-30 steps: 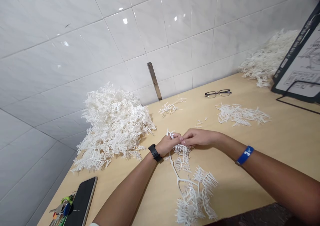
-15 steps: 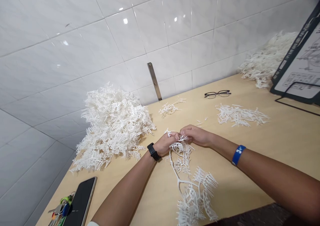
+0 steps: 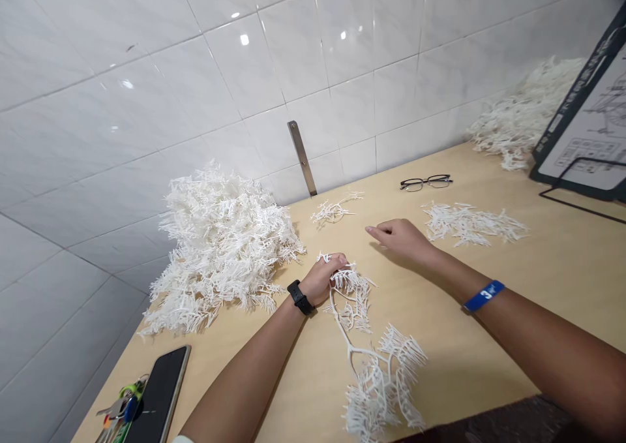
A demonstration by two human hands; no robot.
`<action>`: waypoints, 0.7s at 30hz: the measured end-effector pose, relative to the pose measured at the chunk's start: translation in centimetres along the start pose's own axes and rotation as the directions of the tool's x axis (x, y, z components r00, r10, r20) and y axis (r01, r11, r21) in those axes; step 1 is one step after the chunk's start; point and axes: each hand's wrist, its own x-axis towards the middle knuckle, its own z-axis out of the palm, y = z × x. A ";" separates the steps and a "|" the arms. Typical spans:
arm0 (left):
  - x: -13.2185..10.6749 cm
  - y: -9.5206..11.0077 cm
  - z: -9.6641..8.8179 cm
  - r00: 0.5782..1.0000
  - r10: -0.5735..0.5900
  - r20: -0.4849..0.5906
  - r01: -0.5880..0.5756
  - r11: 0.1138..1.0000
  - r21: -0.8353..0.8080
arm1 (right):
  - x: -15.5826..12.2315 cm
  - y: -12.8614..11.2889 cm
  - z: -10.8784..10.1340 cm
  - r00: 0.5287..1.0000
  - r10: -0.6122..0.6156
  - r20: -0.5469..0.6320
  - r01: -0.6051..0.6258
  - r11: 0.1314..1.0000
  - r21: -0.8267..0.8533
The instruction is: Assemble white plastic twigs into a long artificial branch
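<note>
A white branched plastic sprig with many thin prongs trails over the wooden table toward me. My left hand, in a black watch band, is closed around its upper end, and some prongs poke out past the thumb. My right hand, wearing a blue wristband, is apart from the sprig, up and to the right of it. Its fingers are curled with thumb and forefinger together; anything between them is hidden. Just right of that hand lies a flat heap of small loose white pieces.
A tall pile of white sprigs stands left, and another pile sits back right beside a dark-framed printed case. Glasses, a small sprig, a phone and keys lie on the table.
My right hand has come away from my left hand and the sprig, moving up and right toward the heap of small pieces. My left hand keeps its hold, almost in place.
</note>
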 end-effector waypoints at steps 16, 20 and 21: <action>0.2 -0.4 -0.5 0.990 0.004 0.143 -0.008 0.999 0.033 | -1.7 -1.2 3.2 0.732 -0.398 0.553 0.052 0.842 0.537; 0.1 -0.3 -0.5 0.989 0.023 0.143 -0.017 0.999 -0.042 | -1.6 -1.2 3.5 0.752 -0.381 0.538 -0.047 0.783 0.620; 0.0 -0.2 -0.6 0.991 0.029 0.132 -0.018 0.996 -0.087 | -1.6 -1.2 3.4 0.768 -0.374 0.520 -0.084 0.746 0.661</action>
